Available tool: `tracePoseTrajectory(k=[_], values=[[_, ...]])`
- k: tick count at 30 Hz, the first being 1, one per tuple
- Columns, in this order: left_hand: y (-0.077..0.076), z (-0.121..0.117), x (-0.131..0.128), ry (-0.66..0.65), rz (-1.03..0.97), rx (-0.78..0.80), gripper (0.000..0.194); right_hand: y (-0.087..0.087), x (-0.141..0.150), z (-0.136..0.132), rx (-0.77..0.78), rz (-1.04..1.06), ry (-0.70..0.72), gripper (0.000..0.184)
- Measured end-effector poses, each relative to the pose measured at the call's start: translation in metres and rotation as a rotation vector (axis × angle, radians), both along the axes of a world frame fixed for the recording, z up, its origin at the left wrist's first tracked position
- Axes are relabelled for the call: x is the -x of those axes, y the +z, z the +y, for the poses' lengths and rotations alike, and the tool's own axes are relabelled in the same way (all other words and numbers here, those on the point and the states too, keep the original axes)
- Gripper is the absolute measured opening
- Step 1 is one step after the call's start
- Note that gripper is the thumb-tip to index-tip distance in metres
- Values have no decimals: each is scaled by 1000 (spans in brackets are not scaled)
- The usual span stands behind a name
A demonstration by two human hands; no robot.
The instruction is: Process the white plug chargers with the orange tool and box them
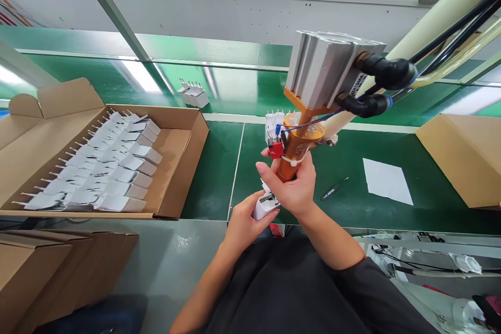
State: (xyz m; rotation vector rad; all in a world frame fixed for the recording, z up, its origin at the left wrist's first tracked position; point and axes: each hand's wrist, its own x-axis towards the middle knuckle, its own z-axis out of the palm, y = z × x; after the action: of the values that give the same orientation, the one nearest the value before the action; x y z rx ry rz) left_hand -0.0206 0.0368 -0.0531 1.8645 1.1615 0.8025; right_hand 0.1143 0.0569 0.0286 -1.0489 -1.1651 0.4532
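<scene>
In my left hand (246,223) is a white plastic plug housing (263,207), its open side facing up. My right hand (294,188) is wrapped round the lower part of an orange cylindrical pneumatic tool (290,167), which has a red switch (276,149) on its side. The tool's lower end is just above the housing; whether they touch is hidden by my fingers. Behind the tool stand several white plug housings (273,124), partly covered by it.
At left, an open cardboard box (178,151) holds rows of white plug housings (117,167). More housings (193,95) sit on the conveyor behind. Right of my hands lie a pen (334,189) and white paper (386,181); another cardboard box (465,159) stands beyond. A silver air cylinder (324,70) hangs overhead.
</scene>
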Motion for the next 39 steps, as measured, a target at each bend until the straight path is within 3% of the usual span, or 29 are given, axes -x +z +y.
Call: tracePoseTrajectory(k=[4,9,17,22,25,29,36,39], values=[[-9,-1,-8,23,-54,17,26,2,4,-1,-9,33,31,34],[-17,-4,-26,77,-180,30,22,8,12,0,-43,26,28,32],[-21,-7,-43,167,-293,7,33,4,11,-3,2,55,30,20],[-24,-10,-44,154,-271,22,36,7,8,-3,-57,45,35,29],[-22,-7,-41,118,-203,48,33,6,4,-1,-91,74,141,29],[-17,7,-24,186,-53,43,30,1,-5,0,-123,168,246,24],[-14,26,8,106,12,135,31,-1,-25,-4,-50,207,53,22],[-7,30,11,34,-5,189,41,-3,-32,-6,-40,179,17,23]])
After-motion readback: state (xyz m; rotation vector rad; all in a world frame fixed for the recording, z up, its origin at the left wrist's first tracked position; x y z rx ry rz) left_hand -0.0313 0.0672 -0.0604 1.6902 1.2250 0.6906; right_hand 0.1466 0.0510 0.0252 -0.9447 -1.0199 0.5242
